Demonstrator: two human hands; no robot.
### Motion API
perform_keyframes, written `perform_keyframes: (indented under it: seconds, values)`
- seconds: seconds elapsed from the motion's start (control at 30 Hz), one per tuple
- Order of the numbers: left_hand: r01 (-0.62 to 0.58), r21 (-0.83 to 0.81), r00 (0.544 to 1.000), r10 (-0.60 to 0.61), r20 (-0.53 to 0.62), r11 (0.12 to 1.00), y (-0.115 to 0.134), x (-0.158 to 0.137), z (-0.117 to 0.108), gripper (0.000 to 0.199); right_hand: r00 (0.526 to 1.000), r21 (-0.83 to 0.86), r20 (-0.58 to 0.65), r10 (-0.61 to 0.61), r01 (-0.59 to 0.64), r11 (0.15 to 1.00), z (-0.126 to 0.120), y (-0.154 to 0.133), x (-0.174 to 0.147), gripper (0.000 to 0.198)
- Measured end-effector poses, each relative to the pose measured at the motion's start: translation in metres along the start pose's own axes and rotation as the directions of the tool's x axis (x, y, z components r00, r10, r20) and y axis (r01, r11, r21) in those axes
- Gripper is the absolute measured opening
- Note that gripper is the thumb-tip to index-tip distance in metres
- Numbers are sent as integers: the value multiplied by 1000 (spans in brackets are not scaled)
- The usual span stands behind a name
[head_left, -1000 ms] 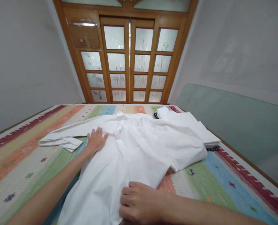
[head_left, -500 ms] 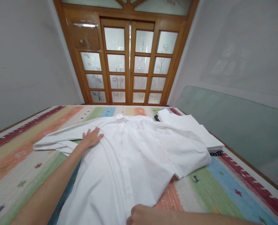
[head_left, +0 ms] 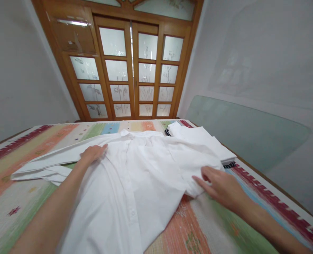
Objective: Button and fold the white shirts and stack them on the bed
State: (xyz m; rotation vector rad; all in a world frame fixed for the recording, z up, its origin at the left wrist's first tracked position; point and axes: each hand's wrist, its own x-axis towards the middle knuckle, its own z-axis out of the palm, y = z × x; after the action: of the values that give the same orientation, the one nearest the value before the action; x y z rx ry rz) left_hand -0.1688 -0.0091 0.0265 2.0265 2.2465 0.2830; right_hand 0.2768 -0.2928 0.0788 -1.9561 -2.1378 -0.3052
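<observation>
A white long-sleeved button shirt (head_left: pixel 151 165) lies front up, its collar toward the far end and its hem toward me. Its left-side sleeve stretches out flat and folds back on itself. My left hand (head_left: pixel 93 154) rests on the cloth near that sleeve's shoulder, fingers stretched out and pressing down. Over the right-side sleeve, which lies bunched and creased, is my right hand (head_left: pixel 218 185). Its thumb and forefinger are apart and nothing shows between them; whether the fingertips touch the cloth I cannot tell.
Folded white garments (head_left: pixel 202 139) are stacked at the right edge, with something dark and striped beneath. A striped colourful cloth (head_left: pixel 29 201) covers the surface. Beyond the far edge stand wooden glazed doors (head_left: pixel 132 70); a pale green panel (head_left: pixel 241 134) lines the right wall.
My right hand has left the shirt's front edge near me and moved up and right to the sleeve. My left hand stays near the shoulder, its fingers closer together. The view has turned right.
</observation>
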Motion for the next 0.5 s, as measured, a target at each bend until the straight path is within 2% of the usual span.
perform_keyframes:
  seconds: [0.07,0.1,0.17,0.23,0.3,0.33,0.43,0.5]
  values:
    - [103,15,993,-104,49,995,12,-1,4,73,965,-111,-110,239,-251,962,1,35,6,40]
    - [122,26,991,-124,44,992,19,-5,8,72,942,-129,-120,314,-328,936,3,52,8,40]
    - [108,44,992,-105,-67,993,29,-17,19,72,906,-125,-71,418,-423,897,11,79,10,42]
    - [94,48,980,-83,-182,994,35,-29,29,72,899,-54,69,432,-429,902,20,96,11,43]
    - [60,41,977,-51,-208,997,35,-38,34,69,906,69,184,380,-397,915,27,103,12,43]
    - [39,37,980,-31,-198,999,34,-41,35,67,917,143,200,346,-377,915,28,103,13,42]
    - [-30,19,979,33,-199,999,31,-46,30,56,950,380,92,300,-312,871,23,91,20,42]
    - [-69,-23,972,62,-229,997,31,-47,26,48,949,537,8,314,-269,800,12,74,27,41]
